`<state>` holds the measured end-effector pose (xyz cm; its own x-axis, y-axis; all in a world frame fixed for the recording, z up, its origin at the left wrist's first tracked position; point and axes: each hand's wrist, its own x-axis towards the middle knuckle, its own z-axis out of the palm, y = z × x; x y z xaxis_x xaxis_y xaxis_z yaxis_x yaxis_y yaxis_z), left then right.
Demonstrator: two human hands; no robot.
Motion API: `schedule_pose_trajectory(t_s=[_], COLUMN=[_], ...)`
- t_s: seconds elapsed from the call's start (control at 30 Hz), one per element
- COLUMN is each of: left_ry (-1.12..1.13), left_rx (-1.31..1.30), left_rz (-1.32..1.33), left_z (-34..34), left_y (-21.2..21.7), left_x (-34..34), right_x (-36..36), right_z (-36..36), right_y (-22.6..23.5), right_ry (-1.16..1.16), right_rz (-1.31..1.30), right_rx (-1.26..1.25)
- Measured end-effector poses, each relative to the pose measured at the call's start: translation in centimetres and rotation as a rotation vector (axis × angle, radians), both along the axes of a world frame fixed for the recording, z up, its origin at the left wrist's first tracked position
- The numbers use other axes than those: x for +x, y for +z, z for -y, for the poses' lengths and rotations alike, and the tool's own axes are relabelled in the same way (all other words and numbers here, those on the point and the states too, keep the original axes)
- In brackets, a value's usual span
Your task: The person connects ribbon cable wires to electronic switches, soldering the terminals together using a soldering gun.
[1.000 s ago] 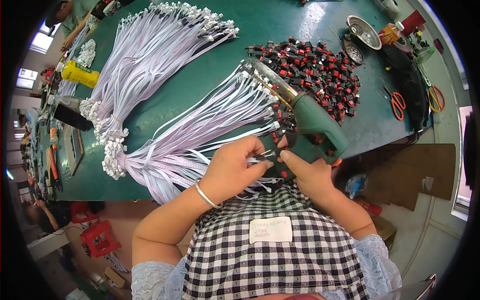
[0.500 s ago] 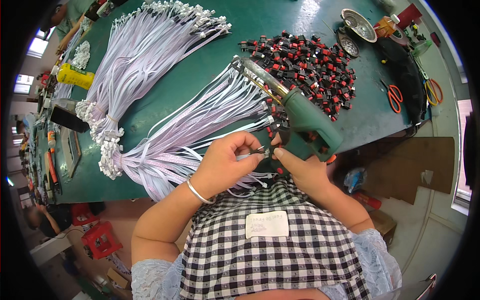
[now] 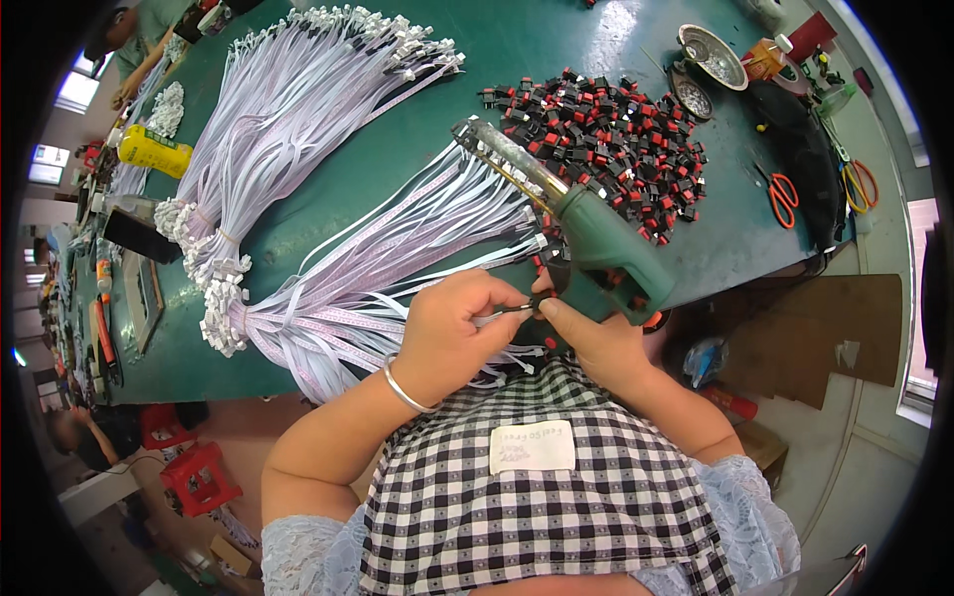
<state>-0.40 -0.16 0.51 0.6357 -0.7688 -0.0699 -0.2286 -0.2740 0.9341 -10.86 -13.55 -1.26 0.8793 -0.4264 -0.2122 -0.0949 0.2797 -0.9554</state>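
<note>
At centre, near edge: both hands meet – little has shifted.
Left hand (image 3: 452, 333): grip pinching a white ribbon cable (image 3: 497, 316).
Right hand (image 3: 591, 338): grip closed on a small black switch (image 3: 542, 298).
Twelve o'clock: heat gun (image 3: 586, 228) on green tabletop (image 3: 477, 109).

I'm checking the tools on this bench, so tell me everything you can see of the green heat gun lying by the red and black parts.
The green heat gun looks to have a plastic body with a long, glossy metal-looking barrel. It lies on its side on the green tabletop, barrel pointing away from the person, handle over the near edge. Pale flat ribbon cables run along its left side; the heap of small red and black parts lies right of the barrel. Neither hand holds it.
</note>
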Motion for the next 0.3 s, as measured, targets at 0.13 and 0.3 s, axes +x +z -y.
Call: schedule_pose_trajectory(t_s=[0.13, 0.3], left_ry=[-0.023, -0.043], left_rx=[-0.131, -0.113], left_rz=[0.344, 0.572], left_z=[-0.1, -0.3], left_y=[-0.5, -0.7], left_x=[-0.1, -0.4], right_x=[-0.1, -1.3], right_z=[-0.5, 0.3], right_y=[-0.7, -0.9], right_ry=[-0.115, -0.133], right_rz=[0.113, -0.017], right_rx=[-0.011, 0.206])
